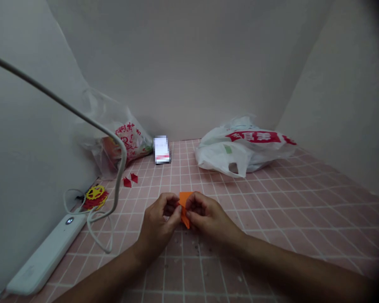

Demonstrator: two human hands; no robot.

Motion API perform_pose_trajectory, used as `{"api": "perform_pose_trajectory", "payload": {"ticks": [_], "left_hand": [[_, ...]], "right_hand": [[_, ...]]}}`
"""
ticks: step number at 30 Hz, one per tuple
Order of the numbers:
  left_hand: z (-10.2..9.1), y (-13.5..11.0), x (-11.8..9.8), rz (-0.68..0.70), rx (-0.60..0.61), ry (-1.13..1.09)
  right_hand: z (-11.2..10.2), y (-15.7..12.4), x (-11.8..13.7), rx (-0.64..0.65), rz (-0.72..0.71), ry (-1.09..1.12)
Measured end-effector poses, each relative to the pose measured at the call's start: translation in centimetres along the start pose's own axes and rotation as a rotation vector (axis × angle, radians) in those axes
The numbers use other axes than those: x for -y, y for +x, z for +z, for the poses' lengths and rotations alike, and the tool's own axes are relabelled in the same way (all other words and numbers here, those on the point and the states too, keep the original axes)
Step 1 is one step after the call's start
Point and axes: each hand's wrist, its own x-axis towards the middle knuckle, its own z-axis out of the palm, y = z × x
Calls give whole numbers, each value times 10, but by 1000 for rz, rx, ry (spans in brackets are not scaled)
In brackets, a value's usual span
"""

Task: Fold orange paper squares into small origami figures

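A small piece of folded orange paper [185,198] is held up between both hands over the pink tiled surface. My left hand [162,219] pinches its left side between thumb and fingers. On the other side, my right hand [208,214] grips it with thumb and curled fingers. The paper's lower end narrows to a point below the thumbs, and part of it is hidden behind the fingers. Two small red folded paper pieces [130,180] lie farther back on the left.
A white power strip [47,254] and looping cable lie along the left wall, beside yellow and red cut-out shapes [95,195]. At the back are a clear plastic bag [126,139] with contents, a lit phone [161,149] and a white plastic bag [243,147]. A thick cable [66,105] crosses the upper left.
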Motion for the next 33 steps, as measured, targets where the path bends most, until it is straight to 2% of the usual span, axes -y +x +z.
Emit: {"api": "perform_pose_trajectory", "payload": {"ticks": [4, 7, 14, 20, 25, 28, 31, 33], "left_hand": [[-2, 4, -3, -18, 84, -41], [-3, 5, -4, -11, 68, -57], [-1, 5, -1, 38, 29, 7], [-1, 5, 1, -14, 71, -54], [-2, 3, 1, 47, -32, -10], [-2, 2, 1, 99, -80, -41], [-1, 2, 2, 32, -79, -171], [0, 2, 3, -33, -80, -245]], "right_hand": [[-1, 0, -3, -3, -79, -80], [-3, 0, 1, -25, -91, -124], [-3, 0, 5, -38, 38, -237], [-3, 0, 3, -50, 49, -231], [-4, -2, 8, -121, 7, -292], [-3, -2, 6, -115, -30, -160], [-3, -2, 2, -86, -36, 47], [-4, -2, 3, -73, -41, 99]]}}
